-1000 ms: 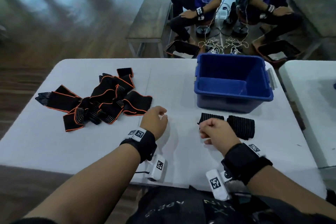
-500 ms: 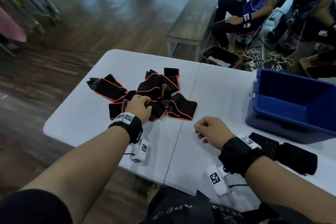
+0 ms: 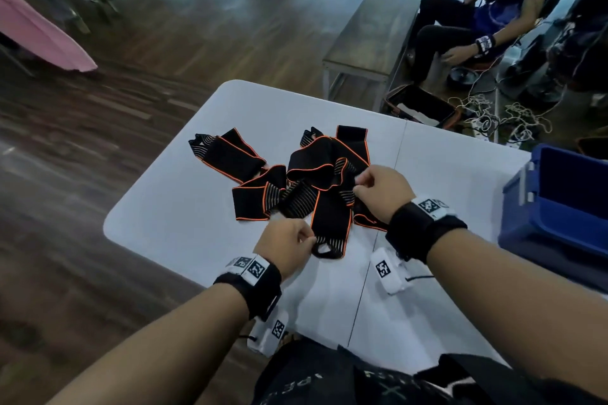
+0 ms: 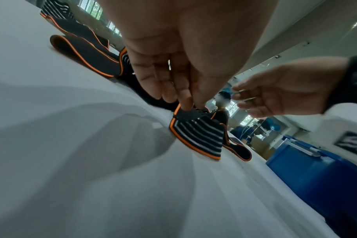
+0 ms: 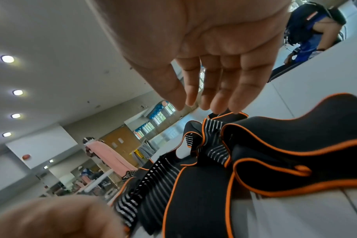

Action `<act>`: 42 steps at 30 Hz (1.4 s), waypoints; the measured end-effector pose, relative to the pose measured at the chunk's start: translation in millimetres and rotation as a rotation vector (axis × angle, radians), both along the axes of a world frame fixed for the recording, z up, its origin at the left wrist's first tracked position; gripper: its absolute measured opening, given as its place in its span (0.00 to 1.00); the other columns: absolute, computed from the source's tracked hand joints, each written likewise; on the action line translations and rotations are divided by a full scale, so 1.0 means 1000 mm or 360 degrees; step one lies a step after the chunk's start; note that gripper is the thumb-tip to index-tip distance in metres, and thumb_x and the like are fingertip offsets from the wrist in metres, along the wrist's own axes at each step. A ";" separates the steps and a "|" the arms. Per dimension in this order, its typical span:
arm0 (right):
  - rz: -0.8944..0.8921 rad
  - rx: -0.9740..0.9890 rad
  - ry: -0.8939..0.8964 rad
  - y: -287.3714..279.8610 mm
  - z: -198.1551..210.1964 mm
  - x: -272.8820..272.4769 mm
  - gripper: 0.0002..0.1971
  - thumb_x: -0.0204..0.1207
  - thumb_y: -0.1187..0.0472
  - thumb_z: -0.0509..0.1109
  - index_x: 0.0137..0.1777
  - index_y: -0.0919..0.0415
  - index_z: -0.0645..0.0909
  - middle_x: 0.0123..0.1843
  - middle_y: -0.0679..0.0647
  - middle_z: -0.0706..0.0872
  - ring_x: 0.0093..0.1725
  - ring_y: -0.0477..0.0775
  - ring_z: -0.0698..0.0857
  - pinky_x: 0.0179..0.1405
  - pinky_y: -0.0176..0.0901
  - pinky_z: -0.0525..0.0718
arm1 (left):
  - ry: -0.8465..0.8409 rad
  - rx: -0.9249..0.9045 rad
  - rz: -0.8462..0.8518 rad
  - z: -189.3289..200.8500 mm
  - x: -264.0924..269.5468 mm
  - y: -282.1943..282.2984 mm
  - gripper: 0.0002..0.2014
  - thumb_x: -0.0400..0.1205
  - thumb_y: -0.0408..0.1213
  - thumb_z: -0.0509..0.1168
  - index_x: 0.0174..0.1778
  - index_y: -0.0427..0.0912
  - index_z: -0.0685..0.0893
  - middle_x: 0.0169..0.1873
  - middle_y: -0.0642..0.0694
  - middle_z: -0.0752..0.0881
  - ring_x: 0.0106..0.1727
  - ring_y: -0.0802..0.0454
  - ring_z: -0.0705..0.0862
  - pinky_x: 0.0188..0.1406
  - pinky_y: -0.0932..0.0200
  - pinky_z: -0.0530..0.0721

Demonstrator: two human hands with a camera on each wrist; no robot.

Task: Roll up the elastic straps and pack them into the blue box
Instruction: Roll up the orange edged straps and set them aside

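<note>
While your left hand pinches the striped end of one elastic strap between thumb and fingers, draw that end toward you along the desk so the strap slides clear of the pile of straps instead of dragging its neighbours with it. Your right hand hovers at the right edge of the pile with its fingers loosely extended and slightly apart, holding nothing in the right wrist view (the head view hides the fingertips behind the knuckles, so trust the wrist view here). I would bring that hand down to pin the tangled straps, or to free the far part of the one you hold. Once it lies straight and flat, start the roll from the end in your left hand, keep the orange edges lined up, and keep the turns tight; elastic like this will likely spring open if the roll is loose.

The strap is black with orange piping along both edges, and it has a panel of thin pale stripes near the pinched end, which closes in a small dark loop. It runs from your left hand up into the pile, where it passes among other straps of the same kind, folded and crossed over one another. The blue box sits on the desk to your right, well apart from the pile, so each finished roll will need a short carry across
</note>
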State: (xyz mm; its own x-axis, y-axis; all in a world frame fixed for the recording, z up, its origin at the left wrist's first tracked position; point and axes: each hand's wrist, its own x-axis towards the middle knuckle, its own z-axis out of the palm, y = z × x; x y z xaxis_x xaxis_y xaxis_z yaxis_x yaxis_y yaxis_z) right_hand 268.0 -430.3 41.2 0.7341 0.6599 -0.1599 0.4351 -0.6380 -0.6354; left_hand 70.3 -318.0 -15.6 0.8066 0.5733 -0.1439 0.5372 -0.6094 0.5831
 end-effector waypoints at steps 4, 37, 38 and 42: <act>0.0071 -0.0142 -0.0161 0.039 -0.003 0.015 0.16 0.78 0.55 0.69 0.66 0.49 0.82 0.56 0.54 0.87 0.56 0.58 0.85 0.53 0.43 0.81 | -0.0190 0.0014 0.0081 0.014 -0.013 0.022 0.04 0.80 0.41 0.71 0.39 0.52 0.86 0.35 0.60 0.84 0.39 0.64 0.82 0.39 0.69 0.75; -0.0002 0.0264 -0.0549 0.044 0.156 0.005 0.04 0.73 0.62 0.68 0.44 0.55 0.83 0.43 0.53 0.88 0.48 0.55 0.83 0.48 0.45 0.78 | -0.1077 -0.0272 0.0159 0.185 0.043 0.106 0.10 0.76 0.31 0.73 0.44 0.53 0.93 0.34 0.54 0.92 0.33 0.55 0.91 0.37 0.59 0.87; -0.0016 0.0267 -0.0560 0.042 0.164 0.006 0.03 0.75 0.61 0.67 0.46 0.55 0.82 0.44 0.53 0.87 0.48 0.55 0.83 0.46 0.44 0.76 | -0.1132 -0.0278 0.0155 0.197 0.047 0.108 0.10 0.75 0.32 0.74 0.44 0.53 0.93 0.33 0.54 0.92 0.34 0.54 0.91 0.38 0.58 0.88; -0.0051 0.0410 -0.0585 0.033 0.196 0.012 0.04 0.77 0.58 0.69 0.49 0.55 0.81 0.44 0.51 0.88 0.47 0.54 0.84 0.45 0.43 0.76 | -0.1300 -0.0237 0.0081 0.243 0.060 0.110 0.13 0.75 0.29 0.75 0.41 0.57 0.92 0.32 0.54 0.91 0.32 0.60 0.87 0.38 0.63 0.84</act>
